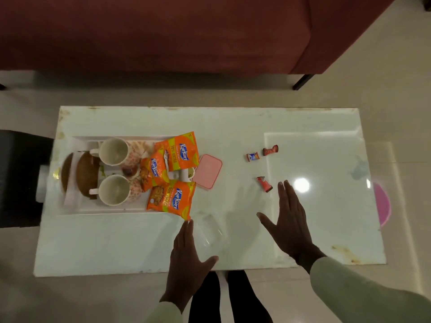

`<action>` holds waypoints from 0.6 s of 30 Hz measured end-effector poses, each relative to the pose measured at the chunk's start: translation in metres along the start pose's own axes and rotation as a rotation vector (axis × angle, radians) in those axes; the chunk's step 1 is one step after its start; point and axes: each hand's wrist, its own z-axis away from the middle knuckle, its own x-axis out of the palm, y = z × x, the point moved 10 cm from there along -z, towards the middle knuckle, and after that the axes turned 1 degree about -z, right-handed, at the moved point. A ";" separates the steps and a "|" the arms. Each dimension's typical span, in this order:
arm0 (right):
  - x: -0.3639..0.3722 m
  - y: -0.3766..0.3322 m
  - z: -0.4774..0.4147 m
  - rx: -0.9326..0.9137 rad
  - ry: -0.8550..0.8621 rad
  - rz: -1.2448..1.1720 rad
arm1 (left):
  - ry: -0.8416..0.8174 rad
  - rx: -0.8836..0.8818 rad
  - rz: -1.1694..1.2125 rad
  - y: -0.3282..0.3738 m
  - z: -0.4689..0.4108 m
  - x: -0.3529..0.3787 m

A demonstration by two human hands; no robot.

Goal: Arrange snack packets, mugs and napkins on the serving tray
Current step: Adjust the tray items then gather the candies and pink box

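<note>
Both hands, left hand (186,255) and right hand (288,217), flat, empty above tabletop (116,241). Serving tray (112,210) at 9 o'clock holds two mugs (114,152), three orange packets (171,199). Small candies (264,183) at 2 o'clock remain; napkins unclear.

A pale glossy table (116,241) with worn, stained edges stands on a light tiled floor (384,78). Beyond it sits a dark red sofa (163,31) on thin black legs. A black seat (16,178) is at the table's left end. A bright lamp glare (301,184) reflects off the tabletop.
</note>
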 end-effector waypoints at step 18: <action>0.060 0.006 -0.170 -0.111 0.153 0.056 | 0.104 0.269 0.095 0.055 -0.063 0.049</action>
